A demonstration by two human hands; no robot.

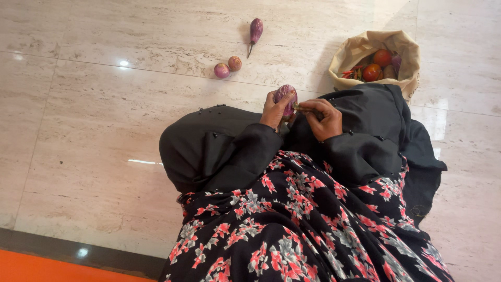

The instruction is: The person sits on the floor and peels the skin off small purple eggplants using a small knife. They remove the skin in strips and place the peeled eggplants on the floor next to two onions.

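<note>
A person sits on a pale marble floor (104, 130), black sleeves and a black skirt with red and grey flowers filling the lower part of the view. Near the centre, the left hand (272, 110) is curled around a small purple striped eggplant (286, 98), holding it upright with the fingers wrapped round its left side. The right hand (323, 119) sits just beside it at 3 o'clock, thumb and fingertips pinched together at the eggplant's stem end; what exactly lies between them is too small to tell.

At 12 o'clock from the hands, well apart on the floor, lies another purple eggplant (255, 30) with its thin stem pointing toward the person. Between it and the hands, slightly toward 11 o'clock, two small round vegetables rest touching each other: a purplish one (222, 70) and a paler orange-pink one (235, 63).

At 1 o'clock stands an open beige cloth bag (402, 44), its rim rolled down, holding red tomatoes (377, 65), red chillies and other vegetables
</note>
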